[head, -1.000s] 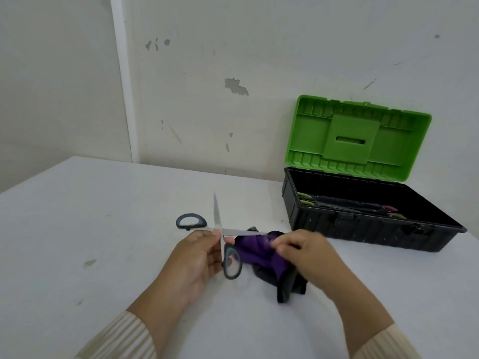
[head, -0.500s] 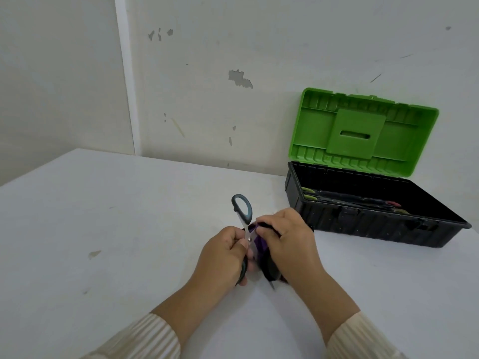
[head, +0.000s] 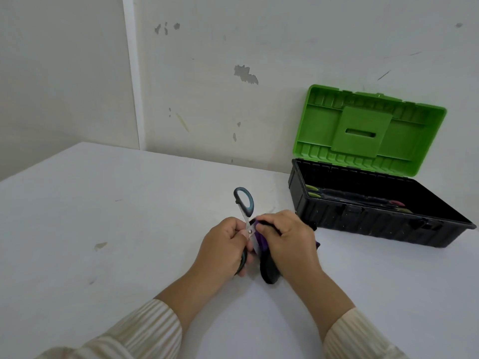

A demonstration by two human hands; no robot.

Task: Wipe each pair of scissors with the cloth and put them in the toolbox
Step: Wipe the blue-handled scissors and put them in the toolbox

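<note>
Head view: your left hand [head: 225,244] is grasping the scissors [head: 246,220] by the lower handle loop. The upper loop sticks up free, pointing away from you. Your right hand [head: 287,237] is clenched around the cloth [head: 269,270], pressing its purple part against the blade right at the pivot. The dark end hangs below your fist.

All of that sits just off the front-left corner of the toolbox [head: 363,221], near it but not touching.

Change vs a second ago: the scissors were splayed wide in a cross then, one loop flat out away from the toolbox and the cloth pinched on the blade pointing towards it. Now the pair is rotated to run near-to-far and the cloth has moved in to the pivot. Half a second ago the pose already looked like this, so little has shifted since.

My read: you're on the last stretch of wiping this pair, the joint area. How much blade is left I can't tell, as your right hand covers it.

Toolbox lid [head: 368,130] is open. Other scissors [head: 355,200] already lie inside along the bottom. No loose pair shows on the table [head: 103,229], so this is likely the final one. Drop-in goes into the open box.
</note>
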